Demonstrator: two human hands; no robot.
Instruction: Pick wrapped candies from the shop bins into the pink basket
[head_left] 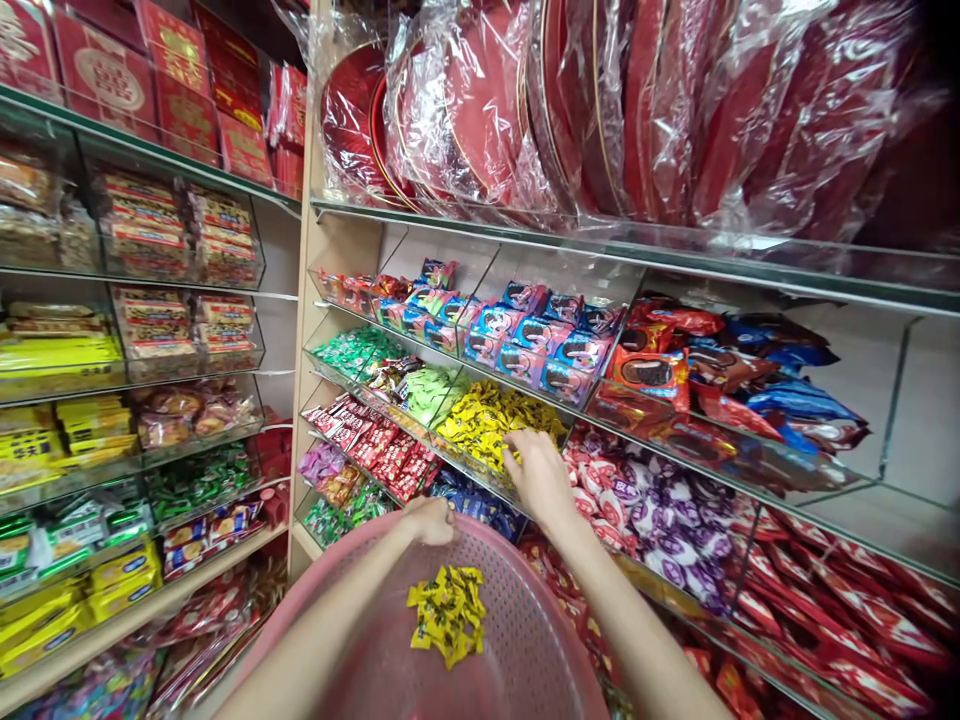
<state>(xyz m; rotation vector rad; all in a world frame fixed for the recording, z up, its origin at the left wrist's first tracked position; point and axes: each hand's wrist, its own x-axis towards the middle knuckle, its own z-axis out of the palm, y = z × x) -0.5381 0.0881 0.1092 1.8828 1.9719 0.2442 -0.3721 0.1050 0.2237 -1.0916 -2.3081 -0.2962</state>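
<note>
A large pink plastic basket point(525, 590) with small holes in its wall is in front of me. My left hand point(430, 522) is closed on its far rim. A small heap of yellow wrapped candies point(448, 612) lies on the basket's bottom. Beyond the rim, my right hand point(538, 478) reaches to the front edge of a clear shelf bin heaped with yellow wrapped candies point(480, 420). Its bent fingers are apart, over or touching the nearest candies; the fingertips are partly hidden, and I see nothing held.
Clear bins around hold red-wrapped bars point(375, 440), blue packets point(476, 505), purple and white candies point(679, 520) and cookie packs point(536, 340). A glass shelf edge point(637, 245) runs above, under red round trays in plastic point(487, 110). Side shelves point(150, 270) stand at left.
</note>
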